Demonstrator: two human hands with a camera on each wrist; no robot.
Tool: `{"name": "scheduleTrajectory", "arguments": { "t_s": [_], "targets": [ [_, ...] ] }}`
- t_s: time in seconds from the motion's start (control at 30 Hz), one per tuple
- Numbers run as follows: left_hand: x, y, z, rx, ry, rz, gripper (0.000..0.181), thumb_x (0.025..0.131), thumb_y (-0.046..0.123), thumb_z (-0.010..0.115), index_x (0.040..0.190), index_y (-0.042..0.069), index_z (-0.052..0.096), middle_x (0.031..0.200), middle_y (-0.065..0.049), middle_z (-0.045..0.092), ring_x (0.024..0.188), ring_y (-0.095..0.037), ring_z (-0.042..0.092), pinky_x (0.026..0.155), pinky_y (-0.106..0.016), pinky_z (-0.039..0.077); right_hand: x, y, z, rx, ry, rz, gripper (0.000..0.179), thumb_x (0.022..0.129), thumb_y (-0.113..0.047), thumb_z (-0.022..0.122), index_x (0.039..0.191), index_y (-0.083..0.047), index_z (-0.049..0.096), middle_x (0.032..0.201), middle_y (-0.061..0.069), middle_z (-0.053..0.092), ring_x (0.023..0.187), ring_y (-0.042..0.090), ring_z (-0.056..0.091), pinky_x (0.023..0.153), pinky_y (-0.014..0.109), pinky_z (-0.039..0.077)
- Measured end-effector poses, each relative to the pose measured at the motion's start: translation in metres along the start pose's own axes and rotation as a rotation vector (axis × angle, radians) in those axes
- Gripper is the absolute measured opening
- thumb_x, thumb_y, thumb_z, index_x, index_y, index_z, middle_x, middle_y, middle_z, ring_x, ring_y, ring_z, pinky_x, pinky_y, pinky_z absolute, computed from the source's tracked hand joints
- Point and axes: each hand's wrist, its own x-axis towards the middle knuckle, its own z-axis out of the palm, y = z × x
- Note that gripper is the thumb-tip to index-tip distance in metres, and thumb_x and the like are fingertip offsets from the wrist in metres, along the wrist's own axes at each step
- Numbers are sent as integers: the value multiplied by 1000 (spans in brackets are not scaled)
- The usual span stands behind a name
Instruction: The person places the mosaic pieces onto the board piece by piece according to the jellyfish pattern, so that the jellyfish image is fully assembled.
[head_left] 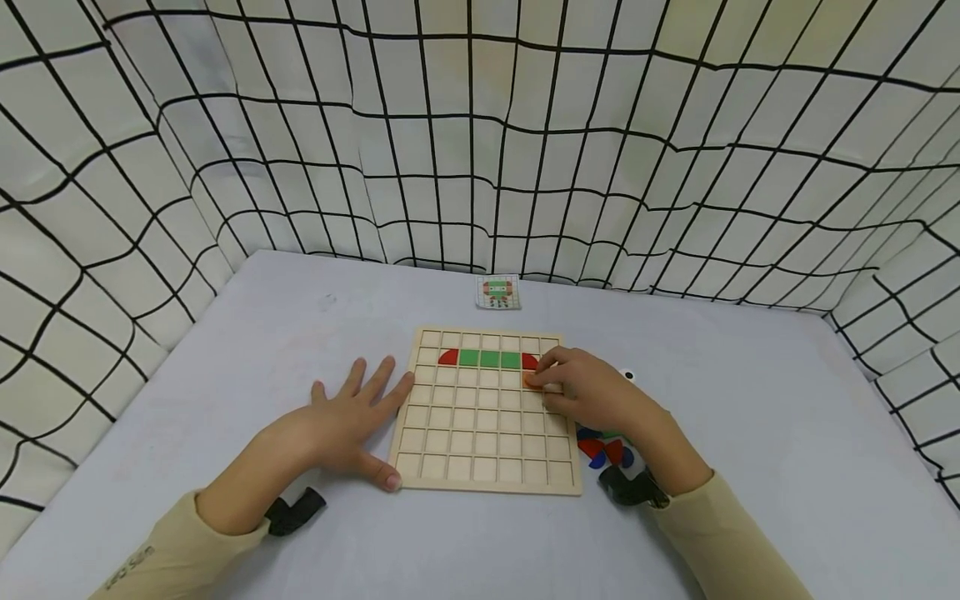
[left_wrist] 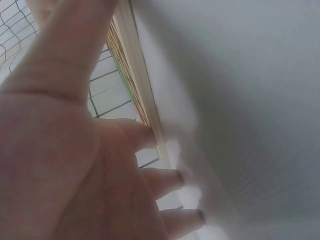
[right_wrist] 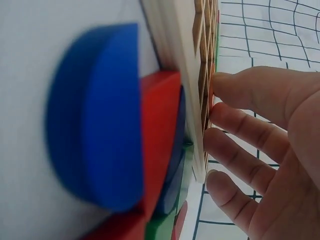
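Note:
A wooden grid board lies flat on the table. In one of its upper rows, green squares sit side by side between two red quarter-round pieces. My right hand pinches a small orange piece with thumb and index finger, in the cell below the right red piece; the fingers partly hide its shape. My left hand lies spread along the board's left side, index fingertip and thumb at its edge; in the left wrist view its fingers stand beside the wooden rim.
Beyond the board lies a small printed card. Loose blue, red and green pieces lie at the board's right, among them a blue half-round piece. A white piece with a black dot is behind my right hand. Black netting surrounds the table.

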Motion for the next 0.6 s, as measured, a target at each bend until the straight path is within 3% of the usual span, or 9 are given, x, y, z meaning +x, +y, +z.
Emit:
{"name": "scheduleTrajectory", "arguments": {
  "t_s": [0.2,0.43,0.6],
  "targets": [
    [1,0,0,1,-3,-2,132,63,75,75,162,13,11,166,-22,-4,148,-55,-4,97,-87,7,-2,4,-5,25,-10,19,27,94,-18,68,120,-21,74,122,-2,62,109,18,58,91,38,51],
    [1,-1,2,13,22,2,134,61,76,74,161,12,13,166,-23,-1,147,-57,-2,95,-88,8,-14,20,-31,90,72,127,30,95,-20,67,125,-18,70,122,0,66,104,19,61,84,37,55],
    [2,-1,2,5,18,10,133,62,76,75,161,12,13,166,-23,-2,147,-57,-3,95,-88,7,-26,39,-44,105,57,178,30,96,-21,66,125,-15,69,118,2,69,102,18,61,79,33,54]
  ]
}}
